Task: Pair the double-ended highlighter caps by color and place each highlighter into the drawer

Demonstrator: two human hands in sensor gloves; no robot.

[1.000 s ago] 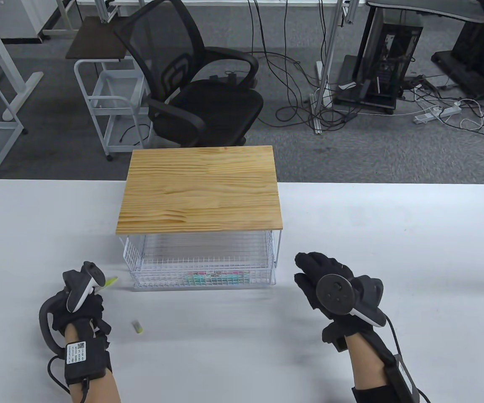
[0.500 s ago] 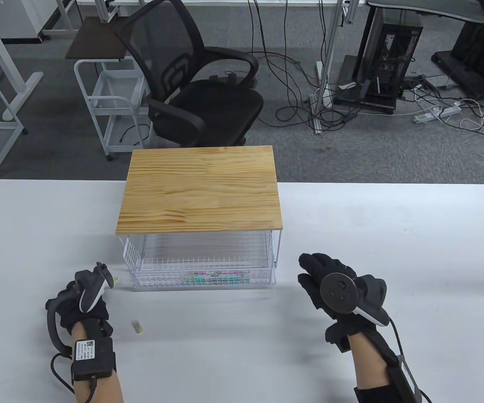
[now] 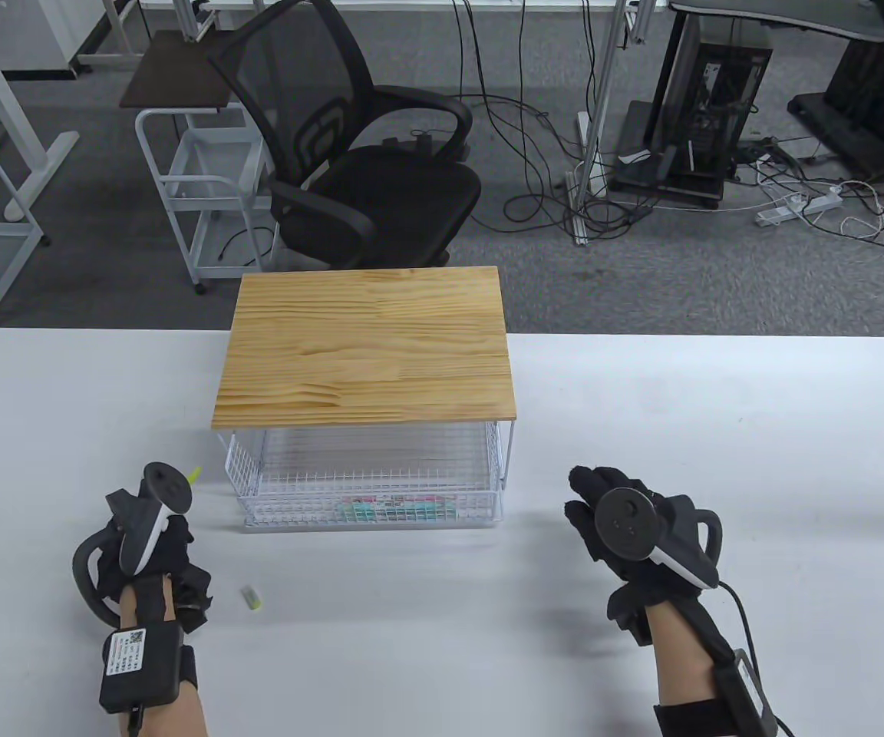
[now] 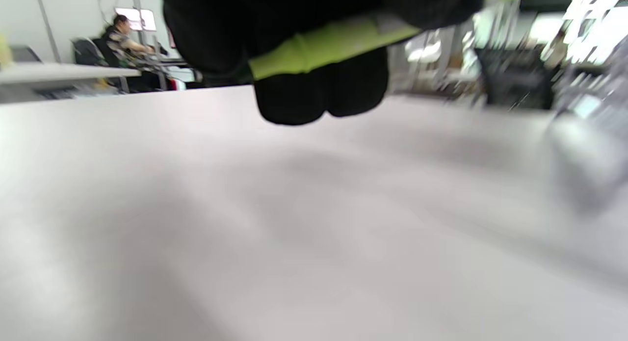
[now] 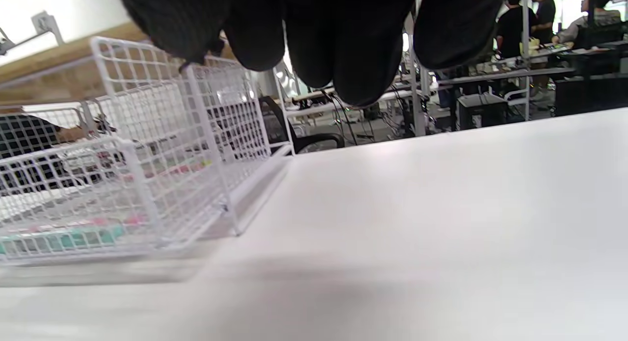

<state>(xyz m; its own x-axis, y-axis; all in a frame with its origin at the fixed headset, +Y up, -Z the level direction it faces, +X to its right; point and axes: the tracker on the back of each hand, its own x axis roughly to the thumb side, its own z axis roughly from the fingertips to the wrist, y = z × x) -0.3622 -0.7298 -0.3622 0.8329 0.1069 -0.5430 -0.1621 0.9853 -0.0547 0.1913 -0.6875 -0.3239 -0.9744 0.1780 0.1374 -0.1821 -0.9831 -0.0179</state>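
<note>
Your left hand [image 3: 152, 549] grips 1 yellow-green highlighter [image 4: 329, 42], fingers curled round the barrel; its tip pokes out past the tracker, just left of the drawer [image 3: 369, 513]. 1 loose cap [image 3: 251, 597], yellow-green w/ a grey end, lies on the table [image 3: 718, 430] just right of that hand, apart from it. Your right hand [image 3: 617, 530] hangs near the drawer's right side, fingers straight-ish, holding nothing. The wire drawer is pulled out from under 1 wooden top [image 3: 365, 349]; inside are several highlighters [image 3: 392, 508], pink & teal, count unclear thru the mesh.
</note>
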